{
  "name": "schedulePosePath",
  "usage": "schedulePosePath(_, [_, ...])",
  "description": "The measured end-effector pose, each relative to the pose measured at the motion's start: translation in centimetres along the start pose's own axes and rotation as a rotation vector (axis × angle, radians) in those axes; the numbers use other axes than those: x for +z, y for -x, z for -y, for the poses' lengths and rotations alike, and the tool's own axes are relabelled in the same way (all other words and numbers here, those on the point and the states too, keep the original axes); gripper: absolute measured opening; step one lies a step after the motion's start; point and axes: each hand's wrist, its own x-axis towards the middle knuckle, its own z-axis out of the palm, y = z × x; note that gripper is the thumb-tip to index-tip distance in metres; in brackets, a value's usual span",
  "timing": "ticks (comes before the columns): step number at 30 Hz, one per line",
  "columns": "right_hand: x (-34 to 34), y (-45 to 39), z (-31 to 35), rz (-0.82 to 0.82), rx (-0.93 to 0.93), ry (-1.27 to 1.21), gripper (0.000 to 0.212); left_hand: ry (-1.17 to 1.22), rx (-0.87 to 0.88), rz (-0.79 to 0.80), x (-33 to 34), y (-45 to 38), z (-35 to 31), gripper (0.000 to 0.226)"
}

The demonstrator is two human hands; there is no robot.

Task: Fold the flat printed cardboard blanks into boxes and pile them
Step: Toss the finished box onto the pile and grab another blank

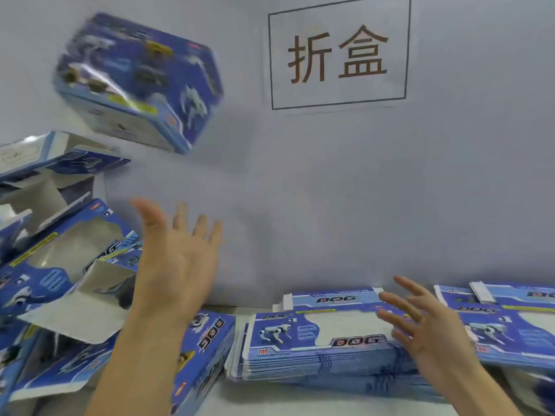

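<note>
**Folded box in the air, both hands empty**

My left hand (177, 259) is raised in front of me, palm up, fingers spread and straight, holding nothing. My right hand (420, 319) is lower and to the right, fingers also spread and loose, hovering just above the stack of flat blanks (315, 352) without gripping any of them.

A folded blue box (135, 82) is in mid-air at upper left, tilted and blurred, well above my left hand and touching neither hand. Below it on the left lies a loose pile of folded boxes (57, 265), tumbled at different angles, some with open flaps showing their white insides. One more box (207, 352) lies by my left forearm, at the edge of that pile.

The flat blanks sit on the surface (270, 400) against the grey wall (330, 190), and a second stack (510, 322) lies just to the right of the first. On the wall above hangs a white sign (338, 52) with two large characters inside a black frame.
</note>
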Motion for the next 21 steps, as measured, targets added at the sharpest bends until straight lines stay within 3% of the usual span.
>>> schedulePosePath(1, [0.1,0.0,0.0,0.004,-0.009,0.013,0.032,-0.031,-0.026,-0.03,-0.6,0.0,-0.4,0.138])
schedulePosePath(2, [0.2,0.1,-0.2,0.003,-0.014,0.023,0.031,-0.059,-0.067,-0.068,-1.5,0.1,-0.5,0.121])
schedulePosePath(5, [0.7,0.3,-0.5,-0.009,-0.057,0.107,0.027,-0.109,-0.168,-0.194,-2.9,-0.1,1.6,0.04])
schedulePosePath(8, [1.1,0.3,-1.0,-0.035,-0.155,0.296,0.028,-0.384,-0.241,-0.114,-2.8,0.2,4.8,0.02])
schedulePosePath(10, [1.4,0.3,-1.5,-0.017,-0.247,0.459,0.034,-0.76,-0.221,0.009,-2.7,0.8,6.6,0.018])
schedulePosePath(12, [1.8,0.2,-2.0,0.032,-0.326,0.682,0.038,-1.117,-0.238,0.26,-3.0,1.9,8.4,0.029])
schedulePosePath(16, [2.1,0.4,-2.9,0.229,-0.274,1.194,0.035,-1.542,-0.546,0.696,-4.3,4.5,12.5,0.09])
schedulePosePath(18, [2.2,0.4,-3.1,0.29,-0.211,1.411,0.049,-1.738,-0.53,0.781,-4.7,5.1,13.6,0.09])
schedulePosePath(21, [2.2,0.5,-2.9,0.293,-0.199,1.465,0.056,-1.873,-0.453,0.803,-4.4,4.8,13.7,0.08])
